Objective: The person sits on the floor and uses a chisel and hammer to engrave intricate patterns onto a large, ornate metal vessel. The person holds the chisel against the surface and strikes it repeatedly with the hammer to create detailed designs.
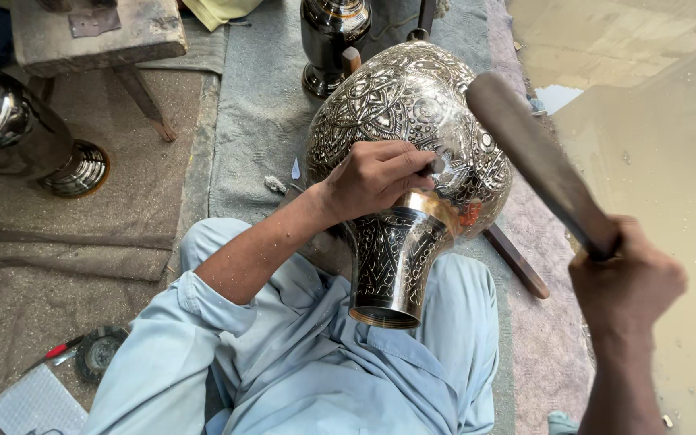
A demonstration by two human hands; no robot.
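Observation:
A large engraved metal vase (408,105) lies tilted across my lap, its flared neck (392,270) pointing toward me. My left hand (372,179) rests on the vase's shoulder and pinches a small metal chisel (435,167) whose tip touches the engraved surface. My right hand (626,278) is raised to the right of the vase and grips a dark wooden mallet (529,153), its rounded head up beside the vase's body.
A second dark polished vase (330,40) stands behind on the grey mat. Another shiny vase (18,129) lies at the left beside a wooden stool (98,36). A wooden stick (517,262) lies under the vase at right. A small wheel and a red-handled tool (94,350) sit at lower left.

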